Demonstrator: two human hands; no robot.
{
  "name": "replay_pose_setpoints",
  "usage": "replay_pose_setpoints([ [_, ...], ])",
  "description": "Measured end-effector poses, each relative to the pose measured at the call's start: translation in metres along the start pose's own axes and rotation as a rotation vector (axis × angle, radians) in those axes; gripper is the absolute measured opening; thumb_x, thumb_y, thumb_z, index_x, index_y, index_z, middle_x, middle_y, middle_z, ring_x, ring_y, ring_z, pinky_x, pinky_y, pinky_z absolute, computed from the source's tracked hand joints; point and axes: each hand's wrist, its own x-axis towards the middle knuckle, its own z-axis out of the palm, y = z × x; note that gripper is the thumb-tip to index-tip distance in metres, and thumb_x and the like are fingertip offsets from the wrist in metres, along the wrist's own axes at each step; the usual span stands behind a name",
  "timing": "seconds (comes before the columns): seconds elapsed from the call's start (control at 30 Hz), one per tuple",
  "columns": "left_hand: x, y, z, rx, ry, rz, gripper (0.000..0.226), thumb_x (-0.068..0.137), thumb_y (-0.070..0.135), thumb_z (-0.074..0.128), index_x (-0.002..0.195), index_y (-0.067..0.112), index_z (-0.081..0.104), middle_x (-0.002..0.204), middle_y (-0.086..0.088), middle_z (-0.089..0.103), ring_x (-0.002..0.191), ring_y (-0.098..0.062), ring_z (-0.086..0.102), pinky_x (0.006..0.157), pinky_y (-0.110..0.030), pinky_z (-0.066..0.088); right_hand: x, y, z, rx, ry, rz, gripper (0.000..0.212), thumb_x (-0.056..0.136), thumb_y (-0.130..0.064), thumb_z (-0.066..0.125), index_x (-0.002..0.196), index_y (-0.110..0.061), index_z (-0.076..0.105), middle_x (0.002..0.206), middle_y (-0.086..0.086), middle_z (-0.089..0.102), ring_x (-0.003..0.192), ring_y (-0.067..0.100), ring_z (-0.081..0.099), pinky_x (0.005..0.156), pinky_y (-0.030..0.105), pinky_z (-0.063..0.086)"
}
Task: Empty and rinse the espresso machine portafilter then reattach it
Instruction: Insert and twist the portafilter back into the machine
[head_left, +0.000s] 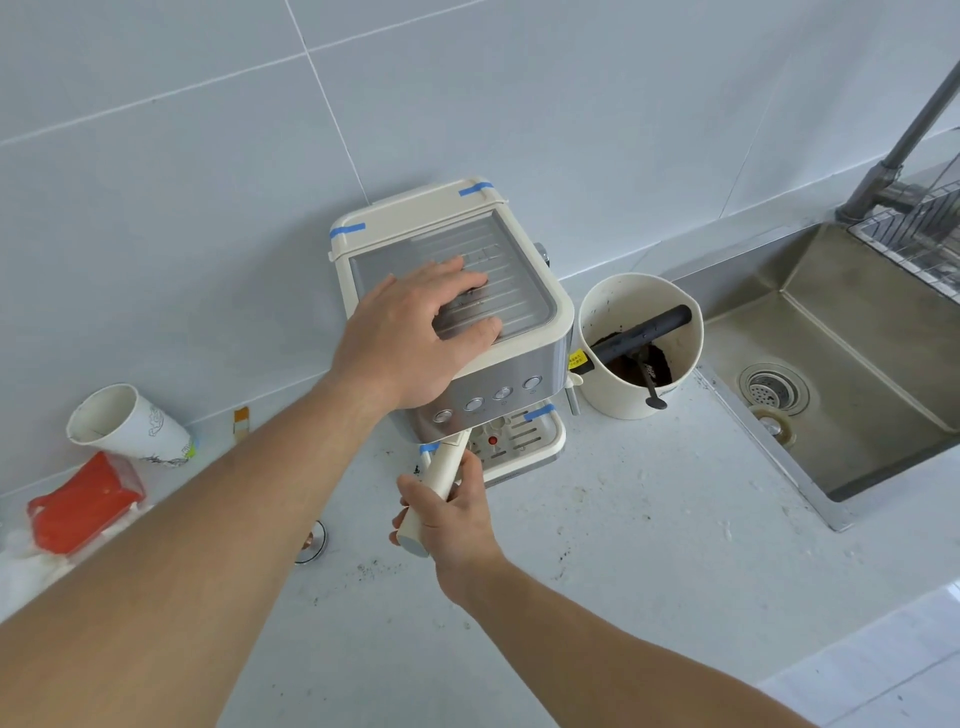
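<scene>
Right hand (457, 512) is clenched around the portafilter (434, 491) handle; its long axis runs from the near-left toward the espresso machine (519, 364). Left hand (415, 332) lies flat and unclenched on the machine top, bracing it.

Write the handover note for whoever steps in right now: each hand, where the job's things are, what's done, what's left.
Left hand: flat on top of the cream and steel espresso machine, bracing it.
Right hand: closed around the cream portafilter handle, which runs up under the machine's front; the basket end is hidden, so locked or loose cannot be told.
Cream knock box with black bar stands right of the machine and holds dark grounds. Steel sink is further right; no water is seen running.
Done: cannot tell from this view whether emptying and rinsing came first.
Left: if not yet emptied, twist out, knock, rinse, reattach.
</scene>
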Motion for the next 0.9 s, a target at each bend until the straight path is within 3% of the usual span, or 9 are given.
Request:
replay_pose_setpoints([
  [0.13, 0.001, -0.001, -0.001, -0.002, 0.006, 0.004, 0.052, 0.084, 0.058, 0.052, 0.133, 0.04, 0.052, 0.153, 0.015, 0.038, 0.14, -0.005, 0.034, 0.119, -0.041, 0.019, 0.004, 0.001, 0.007, 0.007, -0.005, -0.016, 0.044, 0.083, -0.014, 0.076, 0.111, -0.028, 0.045, 0.091, 0.01, 0.058, 0.057, 0.014, 0.064, 0.067, 0.043, 0.057],
  [0.33, 0.001, -0.001, 0.001, 0.003, 0.013, 0.018, 0.051, 0.084, 0.057, 0.051, 0.132, 0.04, 0.053, 0.153, 0.015, 0.04, 0.139, -0.006, 0.035, 0.118, -0.041, 0.02, 0.009, -0.001, 0.023, 0.079, 0.107, -0.03, 0.052, 0.078, -0.01, 0.08, 0.116, -0.018, 0.045, 0.082, 0.003, 0.057, 0.063, 0.017, 0.061, 0.055, 0.027, 0.053],
  [0.67, 0.002, -0.003, 0.002, -0.001, 0.024, 0.017, 0.049, 0.085, 0.056, 0.052, 0.132, 0.04, 0.053, 0.152, 0.015, 0.04, 0.141, -0.005, 0.033, 0.119, -0.041, 0.018, 0.019, 0.003, 0.028, 0.031, 0.115, -0.062, 0.049, 0.075, -0.014, 0.083, 0.107, -0.022, 0.047, 0.085, 0.002, 0.06, 0.07, 0.02, 0.065, 0.058, 0.023, 0.055],
  [0.8, 0.002, -0.003, 0.002, 0.007, 0.022, 0.012, 0.049, 0.086, 0.056, 0.052, 0.132, 0.041, 0.053, 0.153, 0.015, 0.04, 0.141, -0.005, 0.032, 0.118, -0.041, 0.02, 0.025, 0.005, 0.028, -0.053, 0.172, -0.072, 0.049, 0.072, -0.021, 0.085, 0.101, -0.025, 0.046, 0.093, 0.009, 0.063, 0.089, 0.034, 0.069, 0.061, 0.025, 0.055],
  [0.9, 0.002, -0.004, 0.002, 0.004, 0.02, 0.011, 0.049, 0.085, 0.057, 0.05, 0.132, 0.041, 0.053, 0.153, 0.014, 0.04, 0.141, -0.005, 0.033, 0.118, -0.042, 0.02, 0.028, 0.004, 0.03, -0.098, 0.193, -0.074, 0.049, 0.071, -0.023, 0.085, 0.1, -0.023, 0.045, 0.097, 0.01, 0.064, 0.087, 0.028, 0.069, 0.055, 0.018, 0.05],
])
